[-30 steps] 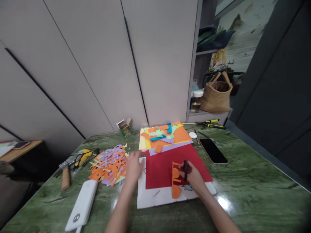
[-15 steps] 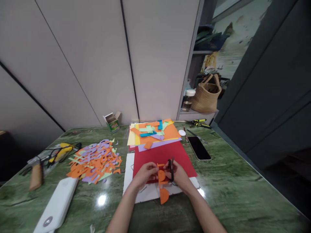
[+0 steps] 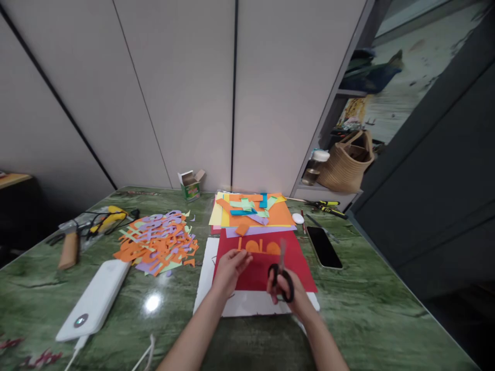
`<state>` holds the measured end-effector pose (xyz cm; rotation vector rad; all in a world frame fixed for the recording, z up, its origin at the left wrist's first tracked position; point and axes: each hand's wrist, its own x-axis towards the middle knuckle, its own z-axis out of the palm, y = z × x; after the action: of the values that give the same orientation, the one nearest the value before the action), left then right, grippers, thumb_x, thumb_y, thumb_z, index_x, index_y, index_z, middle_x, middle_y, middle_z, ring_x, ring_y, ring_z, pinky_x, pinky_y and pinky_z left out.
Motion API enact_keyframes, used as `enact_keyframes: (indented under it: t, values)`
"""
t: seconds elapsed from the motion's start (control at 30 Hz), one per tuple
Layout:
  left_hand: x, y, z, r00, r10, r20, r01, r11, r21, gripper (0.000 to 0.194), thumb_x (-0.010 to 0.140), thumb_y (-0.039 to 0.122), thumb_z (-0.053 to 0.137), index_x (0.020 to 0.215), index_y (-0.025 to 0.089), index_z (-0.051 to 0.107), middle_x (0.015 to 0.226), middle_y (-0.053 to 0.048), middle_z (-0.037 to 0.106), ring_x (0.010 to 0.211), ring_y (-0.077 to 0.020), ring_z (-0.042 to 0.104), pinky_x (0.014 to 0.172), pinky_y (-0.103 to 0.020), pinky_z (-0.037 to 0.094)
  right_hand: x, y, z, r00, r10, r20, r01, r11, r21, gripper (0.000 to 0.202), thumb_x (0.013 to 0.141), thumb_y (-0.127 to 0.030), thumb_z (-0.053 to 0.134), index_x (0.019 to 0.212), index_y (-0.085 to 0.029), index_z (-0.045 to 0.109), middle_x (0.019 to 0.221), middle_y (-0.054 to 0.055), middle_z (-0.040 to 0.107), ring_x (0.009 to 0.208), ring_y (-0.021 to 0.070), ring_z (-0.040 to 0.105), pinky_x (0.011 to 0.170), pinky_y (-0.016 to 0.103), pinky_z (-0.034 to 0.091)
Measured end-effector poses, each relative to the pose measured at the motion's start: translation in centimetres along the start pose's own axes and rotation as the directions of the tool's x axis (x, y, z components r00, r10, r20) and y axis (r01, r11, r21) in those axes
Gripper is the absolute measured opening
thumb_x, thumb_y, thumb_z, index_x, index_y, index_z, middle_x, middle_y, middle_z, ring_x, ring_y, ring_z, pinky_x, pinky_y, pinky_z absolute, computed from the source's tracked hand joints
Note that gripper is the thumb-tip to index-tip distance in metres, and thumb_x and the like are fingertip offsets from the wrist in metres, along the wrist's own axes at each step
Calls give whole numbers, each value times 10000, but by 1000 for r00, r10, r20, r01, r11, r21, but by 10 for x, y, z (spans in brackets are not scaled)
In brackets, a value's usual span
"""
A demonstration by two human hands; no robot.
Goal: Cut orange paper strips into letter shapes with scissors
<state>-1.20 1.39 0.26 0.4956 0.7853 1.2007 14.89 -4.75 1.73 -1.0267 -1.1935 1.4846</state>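
Note:
Between its thumb and fingers my left hand [image 3: 231,269] pinches the left end of an orange paper cutout [image 3: 253,246], a strip with rounded shapes and short upright bars along it. The cutout is over a red sheet of paper [image 3: 255,275]. My right hand [image 3: 292,291] is closed around the black handles of a pair of scissors [image 3: 283,273]. Their blades point up, blurred, close to the right end of the cutout. A white sheet [image 3: 247,304] lies beneath the red one.
To the left lies a pile of orange, purple and green paper scraps [image 3: 158,242], beside a white power bank [image 3: 95,299]. Coloured sheets with loose strips [image 3: 278,214] lie behind the red paper. A phone [image 3: 324,247], a white round object [image 3: 297,218] and yellow-black pliers [image 3: 328,206] are at the right.
The orange cutout has swung from hanging downward to lying sideways above the red paper. My right hand has let go of it and moved lower right with the scissors. The view has shifted.

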Motion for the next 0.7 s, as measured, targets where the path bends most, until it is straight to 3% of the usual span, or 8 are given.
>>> enact_keyframes:
  t: [0.1, 0.27, 0.43, 0.7]
  values:
    - [-2, 3, 1, 999, -14, -40, 12, 999, -50, 137, 649, 177, 654, 747, 105, 592, 785, -76, 642, 754, -132, 617, 696, -190, 497, 1, 5, 6, 970, 189, 151, -171, 977, -124, 362, 756, -506, 459, 730, -145, 464, 572, 21, 577, 356, 84, 480, 343, 175, 301]
    - [-6, 3, 3, 998, -34, -44, 31, 997, -66, 129, 671, 192, 637, 755, 106, 593, 799, -76, 646, 763, -132, 616, 714, -210, 501, 2, 11, 8, 916, 348, 201, -306, 928, -211, 409, 733, -552, 445, 711, -143, 464, 553, 13, 600, 317, 72, 479, 312, 146, 287]
    - [-11, -1, 9, 998, -55, 24, 56, 997, -57, 120, 671, 206, 635, 722, 115, 575, 754, -63, 643, 773, -150, 620, 756, -260, 489, 1, 10, 7, 909, 362, 206, -319, 923, -214, 427, 725, -567, 440, 706, -141, 465, 535, 3, 590, 302, 64, 464, 307, 144, 283]
    - [-13, 0, 12, 997, -70, 24, 71, 997, -25, 132, 661, 215, 637, 705, 119, 557, 721, -57, 634, 740, -146, 620, 745, -256, 476, 3, 12, 7, 918, 343, 198, -293, 925, -243, 397, 754, -541, 427, 692, -150, 450, 515, -10, 574, 288, 55, 433, 300, 142, 271]
